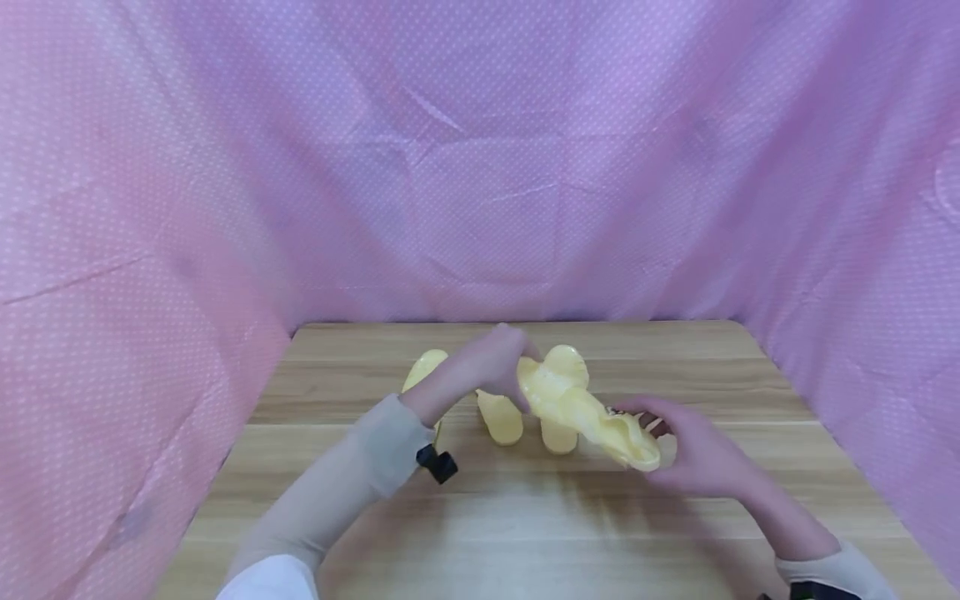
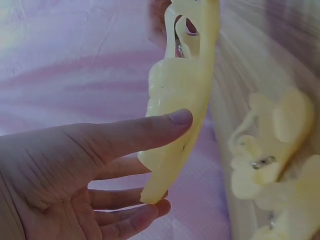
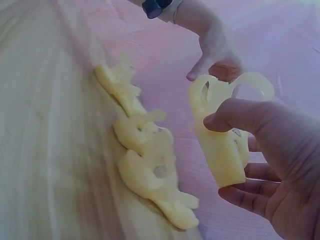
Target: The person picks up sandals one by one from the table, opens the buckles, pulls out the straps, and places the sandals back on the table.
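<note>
A pale yellow plastic sandal [image 1: 573, 407] is held above the table between both hands. My left hand [image 1: 501, 360] grips its broad-banded end, the thumb lying on the band in the left wrist view and the other fingers underneath. At the other end, near the strap, my right hand [image 1: 697, 450] holds the sandal [image 3: 217, 150] with the thumb on one side and fingertips on the other. Similar yellow sandals lie below on the table: one sandal [image 3: 155, 175], a second sandal [image 3: 135, 131] and a farther sandal [image 3: 112, 82]. A small metal buckle [image 2: 263, 162] shows on one of them.
The wood-grain table [image 1: 487, 533] has rounded back corners. Pink dotted cloth [image 1: 480, 208] hangs behind it and on both sides. The left forearm [image 1: 360, 467] crosses over the left part of the table and partly covers a sandal [image 1: 424, 367].
</note>
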A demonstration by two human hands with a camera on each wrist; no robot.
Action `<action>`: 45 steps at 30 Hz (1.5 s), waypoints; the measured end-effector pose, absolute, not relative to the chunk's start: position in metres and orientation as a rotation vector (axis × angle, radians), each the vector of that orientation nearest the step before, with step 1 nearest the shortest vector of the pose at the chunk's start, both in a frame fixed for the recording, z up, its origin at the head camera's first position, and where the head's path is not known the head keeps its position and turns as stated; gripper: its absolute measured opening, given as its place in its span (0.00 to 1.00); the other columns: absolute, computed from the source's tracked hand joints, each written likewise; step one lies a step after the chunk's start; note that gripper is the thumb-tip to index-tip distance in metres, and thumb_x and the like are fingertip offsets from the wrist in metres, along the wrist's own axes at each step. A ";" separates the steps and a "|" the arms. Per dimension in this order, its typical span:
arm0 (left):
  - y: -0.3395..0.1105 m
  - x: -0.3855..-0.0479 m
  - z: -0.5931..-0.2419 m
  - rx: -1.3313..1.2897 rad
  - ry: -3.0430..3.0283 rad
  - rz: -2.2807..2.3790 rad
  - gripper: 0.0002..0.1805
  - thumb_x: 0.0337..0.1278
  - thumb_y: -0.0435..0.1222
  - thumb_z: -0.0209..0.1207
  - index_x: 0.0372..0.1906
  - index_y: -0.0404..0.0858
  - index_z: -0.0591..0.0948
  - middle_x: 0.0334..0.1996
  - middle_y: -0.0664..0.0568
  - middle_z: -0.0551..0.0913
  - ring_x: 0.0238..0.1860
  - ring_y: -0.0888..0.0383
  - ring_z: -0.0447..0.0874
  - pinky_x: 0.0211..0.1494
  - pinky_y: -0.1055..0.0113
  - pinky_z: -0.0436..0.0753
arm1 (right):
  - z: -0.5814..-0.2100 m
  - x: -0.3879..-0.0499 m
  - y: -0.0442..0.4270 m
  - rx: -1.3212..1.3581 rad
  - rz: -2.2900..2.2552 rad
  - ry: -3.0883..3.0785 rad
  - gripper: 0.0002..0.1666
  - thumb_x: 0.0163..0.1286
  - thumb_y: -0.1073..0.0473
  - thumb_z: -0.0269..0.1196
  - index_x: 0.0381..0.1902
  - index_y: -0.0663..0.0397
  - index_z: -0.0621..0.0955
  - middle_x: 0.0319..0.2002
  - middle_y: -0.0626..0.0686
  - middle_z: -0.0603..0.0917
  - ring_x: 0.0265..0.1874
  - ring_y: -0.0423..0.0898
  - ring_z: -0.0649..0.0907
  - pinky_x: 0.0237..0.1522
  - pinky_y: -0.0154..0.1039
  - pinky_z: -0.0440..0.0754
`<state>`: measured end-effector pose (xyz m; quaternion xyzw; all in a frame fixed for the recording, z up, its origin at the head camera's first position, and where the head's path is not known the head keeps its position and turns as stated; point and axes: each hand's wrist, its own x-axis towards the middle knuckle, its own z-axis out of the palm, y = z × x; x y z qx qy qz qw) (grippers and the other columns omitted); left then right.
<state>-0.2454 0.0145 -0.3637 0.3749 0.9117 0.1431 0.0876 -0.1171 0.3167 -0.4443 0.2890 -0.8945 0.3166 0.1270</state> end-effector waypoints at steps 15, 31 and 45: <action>0.126 -0.294 -0.393 1.334 2.661 0.287 0.42 0.51 0.42 0.82 0.73 0.47 0.79 0.70 0.51 0.82 0.74 0.52 0.77 0.79 0.65 0.74 | -0.443 -0.109 0.376 0.548 0.747 -2.604 0.46 0.40 0.63 0.89 0.61 0.54 0.82 0.49 0.53 0.90 0.40 0.29 0.82 0.35 0.31 0.86; 0.204 -0.270 -0.456 1.405 2.812 -0.130 0.08 0.70 0.34 0.60 0.36 0.46 0.87 0.41 0.58 0.89 0.42 0.64 0.81 0.52 0.75 0.82 | -0.486 -0.097 0.417 0.263 0.702 -2.852 0.44 0.46 0.51 0.88 0.60 0.55 0.81 0.51 0.60 0.89 0.39 0.47 0.88 0.35 0.35 0.86; 0.188 -0.262 -0.469 1.103 2.845 0.122 0.17 0.61 0.42 0.69 0.56 0.51 0.87 0.56 0.58 0.88 0.54 0.60 0.86 0.49 0.69 0.87 | -0.504 -0.104 0.410 0.370 0.666 -2.845 0.56 0.43 0.45 0.89 0.67 0.61 0.76 0.52 0.63 0.88 0.41 0.54 0.89 0.41 0.46 0.88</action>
